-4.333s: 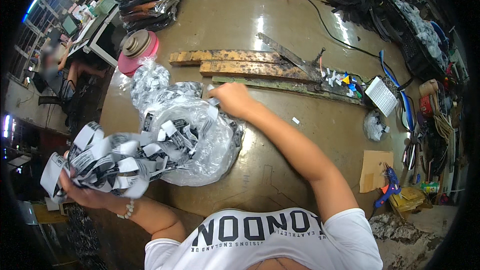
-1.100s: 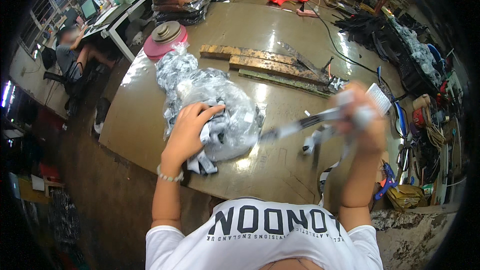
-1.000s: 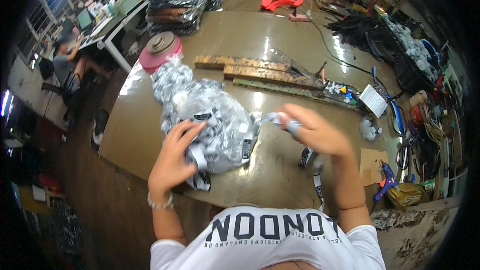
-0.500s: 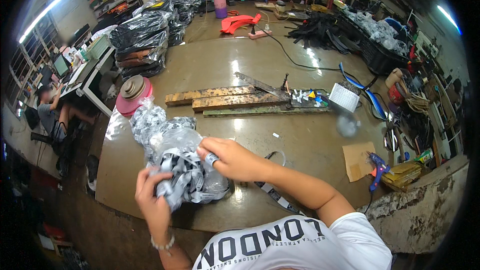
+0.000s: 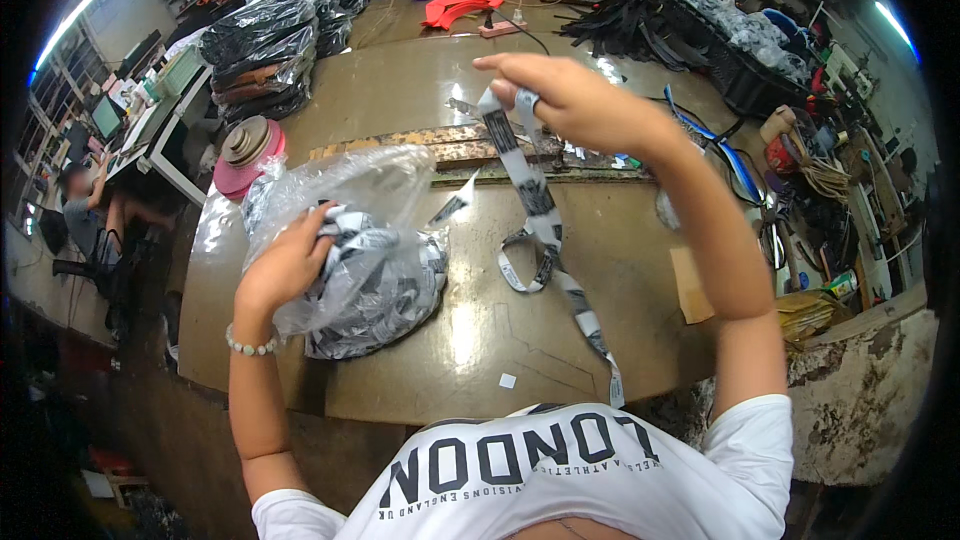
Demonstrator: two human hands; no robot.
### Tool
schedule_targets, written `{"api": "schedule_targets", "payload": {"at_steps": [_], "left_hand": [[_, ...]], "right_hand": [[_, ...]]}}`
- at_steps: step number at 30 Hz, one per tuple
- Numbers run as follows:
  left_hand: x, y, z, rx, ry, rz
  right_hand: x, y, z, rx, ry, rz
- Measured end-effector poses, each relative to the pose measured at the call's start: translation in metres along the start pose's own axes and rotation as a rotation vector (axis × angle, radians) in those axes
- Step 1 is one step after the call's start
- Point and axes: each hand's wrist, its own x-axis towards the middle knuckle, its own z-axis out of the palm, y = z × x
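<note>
My right hand (image 5: 568,100) is raised above the table, pinching the top end of a long black-and-white printed strap (image 5: 535,200) that hangs down in a loop toward my chest. My left hand (image 5: 290,262) reaches into a clear plastic bag (image 5: 345,240) lying on the brown table (image 5: 470,330) and grips a bunch of the same black-and-white straps inside it. The bag's mouth stands open above my left hand. The two hands are well apart.
Wooden planks (image 5: 460,145) lie across the table's middle. A pink spool (image 5: 245,155) sits at the left edge, black plastic bags (image 5: 265,40) behind it. Dark straps (image 5: 630,25), cables and tools crowd the right side. A person (image 5: 85,215) sits at a desk far left.
My right hand has lifted from the bag up and away, drawing a long strap out with it. My left hand has gone into the bag's mouth.
</note>
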Motion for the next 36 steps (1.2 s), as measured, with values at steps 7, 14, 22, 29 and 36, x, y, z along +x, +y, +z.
{"api": "schedule_targets", "payload": {"at_steps": [7, 14, 22, 29, 36], "left_hand": [[-0.046, 0.06, -0.077, -0.183, -0.251, 0.143], [0.034, 0.128, -0.044, -1.025, 0.118, 0.59], [0.039, 0.149, -0.054, -1.305, -0.141, 0.513], [-0.015, 0.042, -0.111, -0.633, 0.224, 0.275], [-0.072, -0.097, -0.146, -0.753, 0.517, 0.114]], "right_hand": [[0.031, -0.029, -0.064, -0.644, -0.487, 0.11], [0.048, -0.128, -0.118, -0.578, -0.816, 0.114], [0.032, -0.07, -0.121, -0.804, -0.015, -0.59], [0.001, 0.0, -0.136, -0.872, 0.169, -0.46], [-0.009, 0.015, -0.096, -0.713, 0.233, -0.338]]}}
